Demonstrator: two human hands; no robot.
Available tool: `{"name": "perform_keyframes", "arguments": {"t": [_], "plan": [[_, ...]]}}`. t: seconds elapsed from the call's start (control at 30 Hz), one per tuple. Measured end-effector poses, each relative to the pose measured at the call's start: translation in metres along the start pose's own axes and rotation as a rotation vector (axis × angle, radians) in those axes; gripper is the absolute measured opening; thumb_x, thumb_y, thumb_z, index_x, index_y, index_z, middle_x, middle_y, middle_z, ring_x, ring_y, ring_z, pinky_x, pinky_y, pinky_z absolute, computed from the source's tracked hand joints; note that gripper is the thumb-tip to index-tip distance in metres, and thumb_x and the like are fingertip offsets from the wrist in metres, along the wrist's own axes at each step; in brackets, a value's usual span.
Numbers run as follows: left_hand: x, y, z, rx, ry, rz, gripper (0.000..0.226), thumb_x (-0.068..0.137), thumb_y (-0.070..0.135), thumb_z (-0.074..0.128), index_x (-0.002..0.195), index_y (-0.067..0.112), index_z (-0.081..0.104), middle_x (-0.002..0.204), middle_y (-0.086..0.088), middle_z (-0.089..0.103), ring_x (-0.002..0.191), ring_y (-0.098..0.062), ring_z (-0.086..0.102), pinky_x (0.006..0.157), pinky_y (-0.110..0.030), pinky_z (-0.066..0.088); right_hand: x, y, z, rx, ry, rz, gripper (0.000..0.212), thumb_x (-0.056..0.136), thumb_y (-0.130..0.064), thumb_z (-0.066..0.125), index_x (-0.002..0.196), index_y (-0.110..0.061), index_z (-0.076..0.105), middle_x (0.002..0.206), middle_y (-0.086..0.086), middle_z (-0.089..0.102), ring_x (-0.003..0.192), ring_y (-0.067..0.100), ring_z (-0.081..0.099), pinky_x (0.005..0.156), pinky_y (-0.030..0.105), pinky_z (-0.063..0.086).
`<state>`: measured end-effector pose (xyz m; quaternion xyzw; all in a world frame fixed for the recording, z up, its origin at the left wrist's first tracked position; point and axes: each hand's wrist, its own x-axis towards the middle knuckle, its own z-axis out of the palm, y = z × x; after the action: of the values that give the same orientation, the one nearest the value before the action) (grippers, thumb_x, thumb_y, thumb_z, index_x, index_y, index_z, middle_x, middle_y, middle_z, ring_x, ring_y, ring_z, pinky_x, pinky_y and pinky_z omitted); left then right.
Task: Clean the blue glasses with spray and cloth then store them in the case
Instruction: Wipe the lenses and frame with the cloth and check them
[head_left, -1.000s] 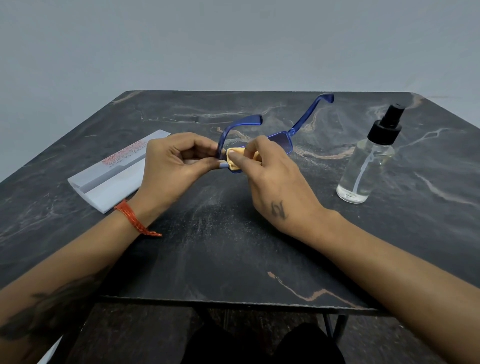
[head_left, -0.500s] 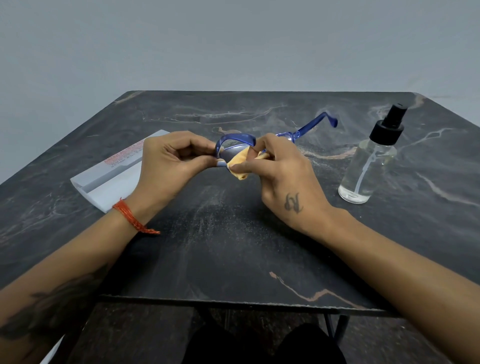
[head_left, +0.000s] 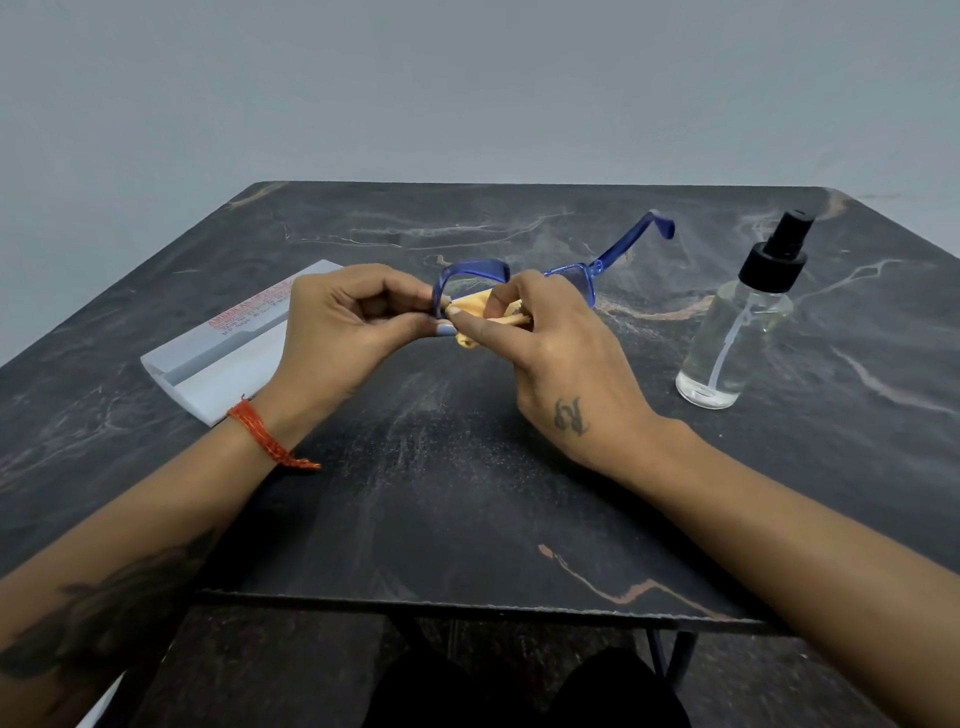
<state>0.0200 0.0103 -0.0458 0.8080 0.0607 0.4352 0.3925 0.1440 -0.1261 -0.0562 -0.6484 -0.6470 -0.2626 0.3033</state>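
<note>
The wiping step is in hand. The left hand (head_left: 343, 332) pinches the left end of the translucent blue plastic glasses (head_left: 576, 275), held just above the middle of the table. The right hand (head_left: 550, 353) presses a small folded orange cloth (head_left: 475, 306) around the left lens, thumb in front and fingers behind. Both temples stand open, one reaching away toward one o'clock.

The clear glass spray bottle with a black pump top (head_left: 737, 338) stands upright at three o'clock of the hands, well apart from them. The flat white case with red lettering (head_left: 218, 348) lies at nine o'clock, partly under the left wrist (whether it is open I cannot tell).

Next, I judge, the cloth should shift to the right lens, which shows uncovered; that calls for moving the left grip along the frame without touching wiped glass. After that, fold the temples and reach for the case.

The surface is a dark marble-patterned tabletop (head_left: 467, 493) on a metal frame, before a plain grey wall (head_left: 467, 93).
</note>
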Motion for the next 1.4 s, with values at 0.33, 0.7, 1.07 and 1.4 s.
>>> {"name": "perform_keyframes", "arguments": {"t": [0.33,0.7,1.07,1.4], "plan": [[0.000,-0.003,-0.001,0.047,-0.004,0.025,0.027,0.068,-0.002,0.075,0.087,0.016,0.068,0.078,0.021,0.071,0.075,-0.004,0.068,0.073,-0.015,0.052,0.002,-0.005,-0.006,-0.253,-0.030,-0.007,0.048,0.080,-0.006,0.033,0.111,-0.015,0.068,0.088,0.014,0.059,0.069,0.029,0.050,0.056,0.029,0.025],[-0.001,0.000,0.001,0.077,0.032,0.027,0.025,0.067,-0.002,0.076,0.089,0.008,0.068,0.076,0.024,0.069,0.072,0.000,0.067,0.072,-0.012,0.051,0.002,-0.011,-0.006,-0.206,-0.085,0.155,0.029,0.066,0.000,0.054,0.092,0.002,0.068,0.080,0.017,0.057,0.059,0.028,0.049,0.049,0.025,0.032],[0.000,0.005,-0.001,0.022,0.053,-0.012,0.026,0.063,0.017,0.074,0.087,0.012,0.067,0.075,0.024,0.069,0.071,0.001,0.066,0.071,-0.012,0.052,-0.002,-0.012,-0.004,0.050,-0.105,0.092,0.042,0.085,-0.012,0.035,0.115,-0.007,0.064,0.089,0.012,0.054,0.067,0.017,0.039,0.047,0.027,0.039],[0.000,0.003,0.001,0.090,0.068,0.032,0.025,0.067,0.001,0.076,0.087,0.011,0.067,0.076,0.027,0.068,0.071,0.003,0.066,0.071,-0.010,0.050,0.001,-0.012,-0.006,-0.130,-0.086,0.174,0.031,0.073,-0.002,0.052,0.102,0.001,0.065,0.083,0.017,0.055,0.057,0.028,0.048,0.044,0.025,0.031]]}}
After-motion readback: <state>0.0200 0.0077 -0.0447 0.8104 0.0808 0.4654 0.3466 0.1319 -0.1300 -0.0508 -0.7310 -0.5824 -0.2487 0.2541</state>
